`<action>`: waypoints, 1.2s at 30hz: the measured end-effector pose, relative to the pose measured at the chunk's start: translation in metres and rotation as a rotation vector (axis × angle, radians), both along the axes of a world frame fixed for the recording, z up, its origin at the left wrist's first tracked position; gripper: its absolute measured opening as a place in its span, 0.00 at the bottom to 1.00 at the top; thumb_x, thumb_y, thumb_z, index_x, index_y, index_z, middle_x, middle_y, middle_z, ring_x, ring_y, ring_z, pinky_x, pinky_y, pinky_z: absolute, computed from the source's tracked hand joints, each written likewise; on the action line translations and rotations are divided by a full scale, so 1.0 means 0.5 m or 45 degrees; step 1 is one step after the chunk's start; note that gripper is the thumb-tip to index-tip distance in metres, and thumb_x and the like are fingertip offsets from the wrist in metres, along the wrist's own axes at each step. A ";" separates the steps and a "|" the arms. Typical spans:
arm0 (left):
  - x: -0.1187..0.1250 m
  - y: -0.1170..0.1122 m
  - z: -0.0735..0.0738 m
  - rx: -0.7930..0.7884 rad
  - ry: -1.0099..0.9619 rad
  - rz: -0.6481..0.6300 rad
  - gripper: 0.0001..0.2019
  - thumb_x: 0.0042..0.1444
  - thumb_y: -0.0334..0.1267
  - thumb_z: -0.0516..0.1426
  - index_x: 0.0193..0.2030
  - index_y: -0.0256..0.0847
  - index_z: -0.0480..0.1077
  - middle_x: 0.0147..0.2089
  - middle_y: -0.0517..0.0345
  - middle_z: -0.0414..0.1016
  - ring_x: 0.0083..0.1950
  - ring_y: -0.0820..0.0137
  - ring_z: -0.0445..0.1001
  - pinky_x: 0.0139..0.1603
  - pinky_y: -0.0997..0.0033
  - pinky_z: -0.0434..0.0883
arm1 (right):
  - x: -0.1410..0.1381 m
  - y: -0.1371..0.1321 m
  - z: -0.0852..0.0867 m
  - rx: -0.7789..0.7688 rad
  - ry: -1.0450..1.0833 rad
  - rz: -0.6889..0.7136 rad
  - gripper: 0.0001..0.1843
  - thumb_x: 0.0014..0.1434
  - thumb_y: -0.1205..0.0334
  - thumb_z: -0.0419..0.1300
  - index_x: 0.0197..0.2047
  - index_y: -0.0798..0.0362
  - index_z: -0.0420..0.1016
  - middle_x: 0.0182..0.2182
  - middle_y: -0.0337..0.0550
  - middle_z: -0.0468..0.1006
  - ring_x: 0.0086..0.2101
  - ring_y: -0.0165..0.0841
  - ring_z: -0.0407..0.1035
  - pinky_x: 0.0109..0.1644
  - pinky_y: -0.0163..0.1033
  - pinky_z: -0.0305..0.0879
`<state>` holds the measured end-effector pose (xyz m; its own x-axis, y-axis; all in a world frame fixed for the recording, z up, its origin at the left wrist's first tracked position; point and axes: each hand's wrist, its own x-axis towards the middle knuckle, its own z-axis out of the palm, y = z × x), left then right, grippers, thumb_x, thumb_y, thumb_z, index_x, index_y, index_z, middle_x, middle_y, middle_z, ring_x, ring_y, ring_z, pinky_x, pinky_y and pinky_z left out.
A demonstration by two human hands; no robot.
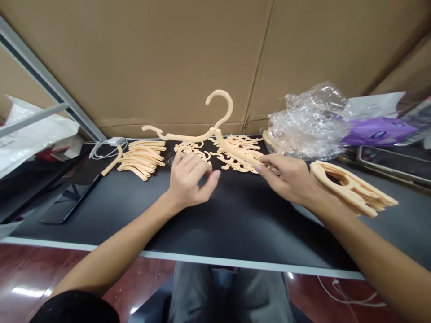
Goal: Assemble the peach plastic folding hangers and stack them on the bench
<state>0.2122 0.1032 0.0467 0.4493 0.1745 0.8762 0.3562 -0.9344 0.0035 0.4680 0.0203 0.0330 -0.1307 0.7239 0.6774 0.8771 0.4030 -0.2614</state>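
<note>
My right hand (286, 177) pinches one arm of a peach plastic hanger (215, 125), which stands up off the black table (235, 224) with its hook against the cardboard wall. My left hand (188, 179) hovers over a pile of small peach hook pieces (235, 154), fingers curled loosely with the thumb apart; I see nothing in it. To the left lies a heap of curved peach arm pieces (141, 159). A stack of flat peach parts (350, 188) lies by my right wrist.
A crumpled clear plastic bag (310, 121) and a purple packet (377, 130) sit at the back right, with a phone (390, 163) beside them. A white charger and cable (109, 146) and a dark phone (72, 202) lie at the left. Cardboard (168, 58) walls the back.
</note>
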 end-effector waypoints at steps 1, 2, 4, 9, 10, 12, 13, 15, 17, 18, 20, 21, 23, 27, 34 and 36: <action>-0.002 0.009 0.000 -0.160 -0.064 0.025 0.14 0.60 0.38 0.58 0.24 0.41 0.63 0.21 0.64 0.65 0.25 0.73 0.62 0.37 0.64 0.58 | 0.002 0.002 -0.002 0.035 0.063 -0.017 0.07 0.64 0.60 0.58 0.40 0.52 0.76 0.30 0.44 0.82 0.28 0.35 0.75 0.33 0.38 0.69; -0.004 0.018 0.002 -0.361 -0.164 0.040 0.16 0.61 0.40 0.57 0.23 0.41 0.64 0.21 0.63 0.64 0.25 0.73 0.62 0.35 0.65 0.58 | 0.003 0.003 -0.003 0.069 0.128 -0.038 0.07 0.63 0.60 0.59 0.39 0.52 0.77 0.30 0.44 0.82 0.28 0.35 0.75 0.33 0.38 0.69; -0.006 0.034 0.007 -0.830 -0.405 -0.010 0.20 0.64 0.48 0.56 0.24 0.40 0.67 0.21 0.62 0.65 0.23 0.75 0.61 0.29 0.69 0.58 | 0.003 0.003 -0.004 0.123 0.237 -0.080 0.07 0.62 0.59 0.61 0.39 0.52 0.78 0.28 0.43 0.82 0.25 0.33 0.74 0.31 0.37 0.69; -0.001 0.047 0.025 -1.809 -0.651 -0.541 0.25 0.53 0.59 0.64 0.43 0.36 0.75 0.31 0.55 0.78 0.21 0.73 0.72 0.19 0.74 0.63 | -0.005 -0.005 0.004 0.138 0.262 -0.011 0.07 0.61 0.60 0.63 0.38 0.54 0.80 0.25 0.42 0.81 0.21 0.31 0.71 0.27 0.36 0.67; 0.001 0.042 0.029 -1.931 -0.662 -0.638 0.25 0.53 0.56 0.66 0.47 0.36 0.75 0.34 0.53 0.80 0.25 0.71 0.76 0.20 0.75 0.66 | -0.006 -0.006 0.005 0.127 0.232 0.035 0.06 0.61 0.61 0.62 0.38 0.54 0.80 0.25 0.43 0.82 0.22 0.31 0.72 0.28 0.36 0.68; 0.004 0.030 0.036 -2.098 -0.714 -0.769 0.19 0.57 0.48 0.65 0.48 0.35 0.76 0.38 0.51 0.82 0.30 0.70 0.80 0.23 0.76 0.71 | -0.004 -0.006 0.003 0.108 0.169 0.123 0.06 0.61 0.63 0.62 0.38 0.53 0.80 0.27 0.43 0.83 0.25 0.33 0.75 0.30 0.37 0.69; 0.006 0.024 0.040 -2.151 -0.757 -0.801 0.14 0.59 0.42 0.64 0.47 0.35 0.76 0.38 0.52 0.83 0.32 0.70 0.81 0.25 0.77 0.73 | -0.003 -0.005 0.001 0.105 0.143 0.147 0.06 0.62 0.63 0.62 0.38 0.53 0.80 0.28 0.44 0.84 0.26 0.33 0.76 0.32 0.37 0.70; 0.008 0.014 0.044 -2.227 -0.864 -0.818 0.07 0.63 0.34 0.60 0.44 0.35 0.78 0.37 0.53 0.83 0.35 0.71 0.83 0.31 0.78 0.76 | 0.000 -0.001 -0.005 0.115 0.103 0.120 0.06 0.62 0.63 0.62 0.39 0.53 0.81 0.30 0.44 0.84 0.27 0.34 0.76 0.32 0.38 0.70; 0.011 0.010 0.044 -2.278 -0.985 -0.827 0.09 0.66 0.30 0.55 0.43 0.35 0.78 0.38 0.53 0.84 0.39 0.70 0.84 0.39 0.77 0.79 | 0.002 0.005 -0.008 0.169 0.042 0.005 0.07 0.62 0.62 0.62 0.40 0.53 0.81 0.31 0.45 0.84 0.27 0.35 0.76 0.33 0.40 0.70; 0.013 0.009 0.043 -2.294 -1.051 -0.834 0.10 0.66 0.29 0.54 0.43 0.35 0.78 0.39 0.53 0.84 0.41 0.70 0.84 0.43 0.76 0.79 | 0.002 0.007 -0.008 0.211 0.006 -0.072 0.07 0.62 0.61 0.62 0.41 0.53 0.81 0.32 0.46 0.84 0.30 0.37 0.76 0.36 0.42 0.70; 0.015 0.012 0.040 -2.311 -1.185 -0.841 0.11 0.68 0.30 0.53 0.43 0.35 0.78 0.42 0.53 0.84 0.46 0.70 0.83 0.50 0.76 0.79 | 0.000 0.009 -0.003 0.333 -0.046 -0.233 0.08 0.62 0.59 0.63 0.42 0.52 0.81 0.36 0.49 0.83 0.37 0.43 0.77 0.44 0.48 0.69; 0.015 0.014 0.039 -2.314 -1.248 -0.838 0.11 0.68 0.31 0.53 0.43 0.35 0.78 0.43 0.53 0.84 0.48 0.70 0.83 0.52 0.76 0.78 | -0.002 0.009 0.000 0.403 -0.050 -0.306 0.09 0.61 0.58 0.63 0.42 0.51 0.80 0.38 0.50 0.83 0.41 0.45 0.76 0.47 0.51 0.67; 0.015 0.020 0.038 -2.311 -1.358 -0.831 0.11 0.69 0.31 0.53 0.43 0.35 0.78 0.44 0.54 0.84 0.50 0.71 0.83 0.55 0.77 0.77 | -0.011 0.004 0.005 0.506 -0.002 -0.361 0.06 0.59 0.58 0.65 0.39 0.51 0.79 0.35 0.50 0.82 0.39 0.45 0.75 0.48 0.52 0.65; 0.012 0.026 0.040 -2.311 -1.479 -0.823 0.11 0.69 0.31 0.52 0.45 0.34 0.77 0.43 0.54 0.84 0.49 0.72 0.83 0.58 0.76 0.76 | -0.044 -0.011 -0.005 0.289 0.229 -0.101 0.06 0.61 0.62 0.62 0.31 0.50 0.76 0.20 0.38 0.74 0.23 0.34 0.70 0.33 0.41 0.64; 0.020 0.018 0.038 -2.322 -1.386 -0.812 0.11 0.69 0.31 0.52 0.44 0.34 0.77 0.43 0.53 0.84 0.49 0.71 0.83 0.58 0.76 0.76 | -0.078 -0.003 -0.022 -0.422 1.119 0.010 0.24 0.64 0.47 0.58 0.56 0.56 0.72 0.25 0.39 0.79 0.20 0.29 0.70 0.22 0.35 0.66; 0.021 0.017 0.034 -2.317 -1.340 -0.786 0.11 0.69 0.31 0.53 0.43 0.34 0.77 0.43 0.53 0.84 0.49 0.70 0.83 0.57 0.76 0.77 | -0.077 0.002 -0.016 -0.428 1.370 -0.008 0.29 0.63 0.42 0.58 0.56 0.56 0.70 0.29 0.42 0.80 0.21 0.30 0.72 0.20 0.34 0.65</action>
